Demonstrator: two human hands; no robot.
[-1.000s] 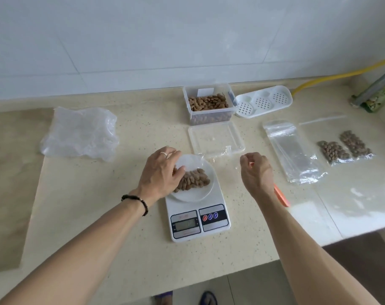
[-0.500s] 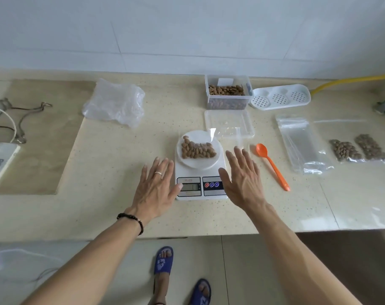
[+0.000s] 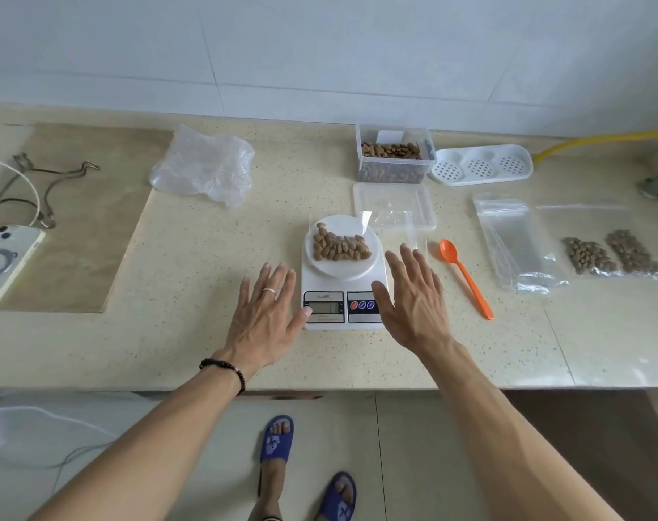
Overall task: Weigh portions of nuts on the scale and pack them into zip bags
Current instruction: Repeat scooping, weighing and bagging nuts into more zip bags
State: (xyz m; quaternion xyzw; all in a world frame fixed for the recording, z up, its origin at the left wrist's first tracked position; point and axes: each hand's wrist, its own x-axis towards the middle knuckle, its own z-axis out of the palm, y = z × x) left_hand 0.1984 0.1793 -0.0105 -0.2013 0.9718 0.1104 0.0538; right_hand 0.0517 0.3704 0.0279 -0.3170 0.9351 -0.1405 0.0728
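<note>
A white digital scale (image 3: 342, 287) stands on the counter with a pile of almonds (image 3: 340, 247) inside a clear zip bag lying on its round pan. My left hand (image 3: 265, 308) lies flat with spread fingers just left of the scale, its thumb tip at the display. My right hand (image 3: 413, 300) is flat and spread at the scale's right edge, its thumb over the buttons. Neither hand holds anything. An orange spoon (image 3: 466, 278) lies to the right. A clear box of almonds (image 3: 393, 154) stands behind, its lid (image 3: 393, 204) in front of it.
A stack of empty zip bags (image 3: 515, 242) and two filled nut bags (image 3: 613, 253) lie at the right. A white perforated tray (image 3: 481, 165) sits at the back, crumpled plastic (image 3: 205, 167) at the back left, a phone (image 3: 6, 259) and cables at the far left. The counter edge runs near my wrists.
One second ago my left hand was on the nuts and my right held the spoon. Now the spoon lies on the counter and both hands are flat beside the scale. The camera has pulled back.
</note>
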